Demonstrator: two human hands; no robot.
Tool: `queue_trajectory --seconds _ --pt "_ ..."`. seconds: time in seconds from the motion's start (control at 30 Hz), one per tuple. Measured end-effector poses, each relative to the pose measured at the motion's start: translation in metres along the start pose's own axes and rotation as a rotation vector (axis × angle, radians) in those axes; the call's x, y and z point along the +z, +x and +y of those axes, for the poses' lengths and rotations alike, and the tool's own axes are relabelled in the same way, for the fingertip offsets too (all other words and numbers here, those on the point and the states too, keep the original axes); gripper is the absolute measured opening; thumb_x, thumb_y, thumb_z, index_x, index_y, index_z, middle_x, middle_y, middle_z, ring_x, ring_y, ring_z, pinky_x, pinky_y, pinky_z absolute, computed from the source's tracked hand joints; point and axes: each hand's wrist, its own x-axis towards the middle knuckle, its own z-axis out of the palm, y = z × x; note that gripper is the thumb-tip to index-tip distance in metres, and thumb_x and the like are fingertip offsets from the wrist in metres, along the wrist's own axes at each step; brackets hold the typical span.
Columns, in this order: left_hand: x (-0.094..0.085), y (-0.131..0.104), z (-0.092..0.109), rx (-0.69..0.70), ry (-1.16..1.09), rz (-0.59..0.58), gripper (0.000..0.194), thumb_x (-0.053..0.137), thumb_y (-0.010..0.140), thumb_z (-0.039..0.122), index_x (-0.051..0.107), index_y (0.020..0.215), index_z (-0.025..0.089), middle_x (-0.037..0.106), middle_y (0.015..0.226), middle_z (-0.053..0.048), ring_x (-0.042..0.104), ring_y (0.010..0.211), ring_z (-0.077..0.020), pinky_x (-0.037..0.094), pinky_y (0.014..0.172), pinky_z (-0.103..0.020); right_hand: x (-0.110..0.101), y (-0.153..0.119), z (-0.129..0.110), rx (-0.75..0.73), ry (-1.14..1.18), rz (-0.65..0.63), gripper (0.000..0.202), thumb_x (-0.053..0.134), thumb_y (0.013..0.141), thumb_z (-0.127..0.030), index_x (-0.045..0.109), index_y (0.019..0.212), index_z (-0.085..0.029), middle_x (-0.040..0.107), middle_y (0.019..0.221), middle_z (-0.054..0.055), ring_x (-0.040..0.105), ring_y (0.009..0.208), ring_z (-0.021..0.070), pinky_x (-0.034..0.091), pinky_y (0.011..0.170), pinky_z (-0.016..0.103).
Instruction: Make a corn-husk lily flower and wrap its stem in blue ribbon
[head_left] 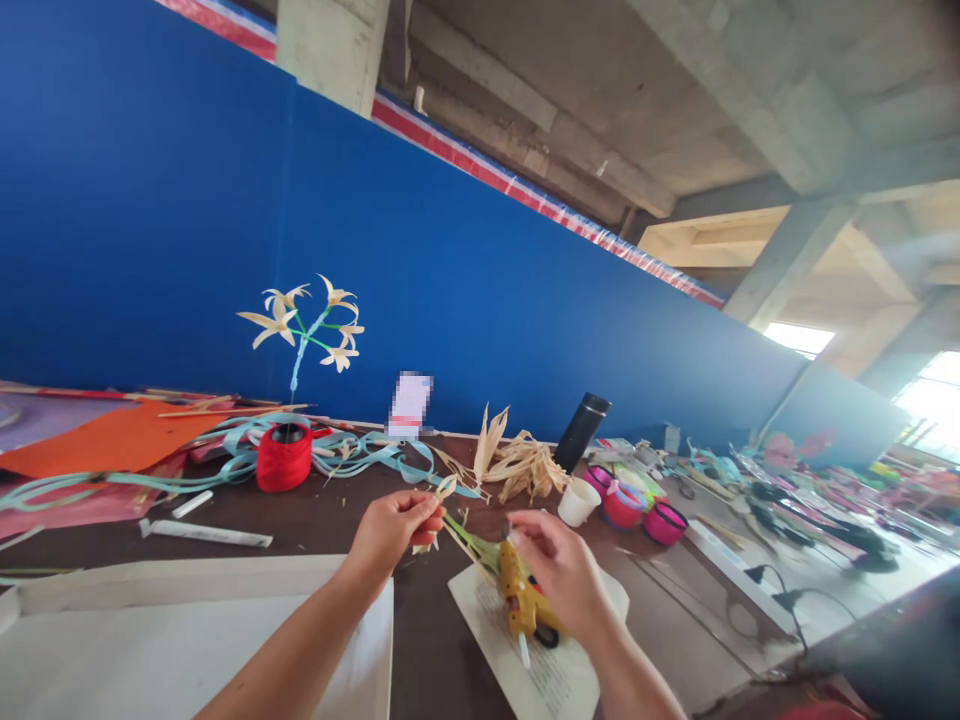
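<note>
My left hand (405,520) pinches a small pale corn husk petal (447,488) between thumb and fingertips. To its right, my right hand (551,560) is curled with its fingertips drawn together; what is in them, if anything, is too small to make out. Just under the right fingers lies a yellow hot glue gun (516,590), a white glue stick poking out of its back end. Green stems (474,540) show between the hands. A printed sheet (506,640) is beneath the glue gun. Dried corn husks (529,465) are heaped behind the hands.
A husk flower spray (304,335) rises before the blue partition (465,270). A red twine spool (284,458) and blue ribbon (360,455) lie left. A white tray (217,568) is front left. Right are a black bottle (581,430), white cup (578,502) and power strip (739,575).
</note>
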Motion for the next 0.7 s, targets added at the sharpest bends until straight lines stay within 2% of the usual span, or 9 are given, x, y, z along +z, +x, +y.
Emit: queue_trajectory --seconds 0.07,0.17,0.23,0.4,0.7 --pt "0.001 -0.001 0.001 -0.002 0.004 -0.023 0.038 0.077 0.056 0.045 0.070 0.071 0.011 0.070 0.070 -0.007 0.062 0.057 -0.0114 0.050 0.053 -0.020 0.025 0.010 -0.014 0.141 0.257 -0.077 0.037 0.059 0.078 -0.043 0.065 0.103 -0.016 0.062 0.072 0.003 0.056 0.059 0.0130 0.044 0.049 0.022" --pt "0.002 -0.002 0.003 0.002 0.001 -0.058 0.037 0.078 0.055 0.044 0.070 0.071 0.012 0.069 0.068 -0.006 0.061 0.055 -0.0105 0.049 0.051 -0.019 0.056 0.022 -0.021 0.334 0.598 -0.119 0.043 0.068 0.070 -0.047 0.066 0.101 -0.017 0.063 0.079 0.002 0.053 0.055 0.0093 0.041 0.044 0.018" --pt "0.002 -0.001 0.002 0.010 -0.011 -0.069 0.037 0.079 0.053 0.044 0.070 0.070 0.012 0.069 0.067 -0.006 0.061 0.053 -0.0102 0.048 0.049 -0.019 0.068 0.028 -0.022 0.371 0.710 -0.098 0.042 0.071 0.067 -0.048 0.066 0.095 -0.017 0.063 0.079 0.001 0.051 0.054 0.0077 0.040 0.044 0.017" --pt "0.002 0.004 -0.004 0.011 -0.006 -0.063 0.039 0.080 0.051 0.044 0.070 0.070 0.011 0.068 0.059 -0.005 0.061 0.052 -0.0119 0.048 0.047 -0.020 0.074 0.033 -0.022 0.335 0.683 0.012 0.036 0.073 0.065 -0.044 0.067 0.086 -0.015 0.060 0.068 -0.001 0.048 0.052 0.0064 0.036 0.042 0.015" --pt "0.002 0.005 -0.006 0.022 0.053 -0.037 0.034 0.079 0.054 0.039 0.069 0.071 0.011 0.066 0.055 -0.004 0.062 0.051 -0.0126 0.049 0.047 -0.021 0.078 0.036 -0.011 0.349 0.641 0.031 0.034 0.077 0.058 -0.043 0.067 0.073 -0.014 0.056 0.057 -0.004 0.043 0.046 0.0058 0.031 0.040 0.016"
